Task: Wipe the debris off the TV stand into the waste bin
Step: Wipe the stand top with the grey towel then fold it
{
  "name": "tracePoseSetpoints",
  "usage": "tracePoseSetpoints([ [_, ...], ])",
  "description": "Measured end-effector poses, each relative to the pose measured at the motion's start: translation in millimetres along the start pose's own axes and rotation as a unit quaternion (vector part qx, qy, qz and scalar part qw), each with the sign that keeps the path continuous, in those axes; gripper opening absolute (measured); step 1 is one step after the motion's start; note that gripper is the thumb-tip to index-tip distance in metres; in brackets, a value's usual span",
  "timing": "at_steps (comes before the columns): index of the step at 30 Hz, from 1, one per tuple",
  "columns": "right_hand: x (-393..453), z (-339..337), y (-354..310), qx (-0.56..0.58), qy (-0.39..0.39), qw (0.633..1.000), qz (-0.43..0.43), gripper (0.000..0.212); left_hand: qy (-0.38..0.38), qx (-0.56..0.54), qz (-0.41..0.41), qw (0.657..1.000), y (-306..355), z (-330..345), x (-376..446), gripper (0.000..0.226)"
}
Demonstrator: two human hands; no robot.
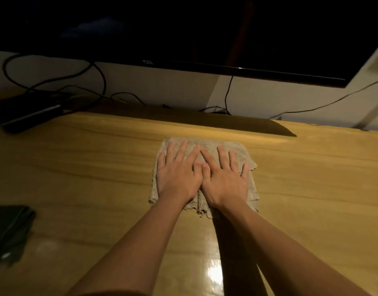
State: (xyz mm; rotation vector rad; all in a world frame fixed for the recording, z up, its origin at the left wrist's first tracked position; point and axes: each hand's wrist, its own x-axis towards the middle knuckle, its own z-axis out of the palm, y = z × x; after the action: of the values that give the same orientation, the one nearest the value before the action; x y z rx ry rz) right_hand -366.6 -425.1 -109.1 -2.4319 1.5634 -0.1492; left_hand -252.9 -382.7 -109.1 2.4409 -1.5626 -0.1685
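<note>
2 hands are lying flat, side by side, on a cloth (pixel 205 167) spread on the TV stand (pixel 301 178), the left hand (pixel 179 176) touching the right hand (pixel 225 178) at the thumbs. A television (pixel 183 28) is hanging behind the cloth, cables (pixel 98 82) trailing beneath it. A set-top box (pixel 28 114) is sitting at the stand's far left, a dark object (pixel 8 231) lying near its front-left edge.

Left hand (pixel 177 175) and right hand (pixel 224 177) flat, fingers spread, side by side pressing a beige cloth (pixel 205 146) on the wooden surface (pixel 87 167). TV (pixel 183 28) above, cables (pixel 55 80) behind.
</note>
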Motion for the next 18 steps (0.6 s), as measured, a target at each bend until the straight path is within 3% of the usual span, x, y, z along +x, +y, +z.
tracePoseSetpoints([
  [11, -166, -9, 63, -0.005, 0.001, 1.000, 0.020, 0.052, -0.011, 0.011, 0.014, 1.000, 65, 10, -161, 0.055],
  [18, -182, -7, 69, 0.005, 0.013, 1.000, 0.028, 0.052, -0.004, 0.034, -0.001, 0.999, 73, 13, -179, 0.055],
])
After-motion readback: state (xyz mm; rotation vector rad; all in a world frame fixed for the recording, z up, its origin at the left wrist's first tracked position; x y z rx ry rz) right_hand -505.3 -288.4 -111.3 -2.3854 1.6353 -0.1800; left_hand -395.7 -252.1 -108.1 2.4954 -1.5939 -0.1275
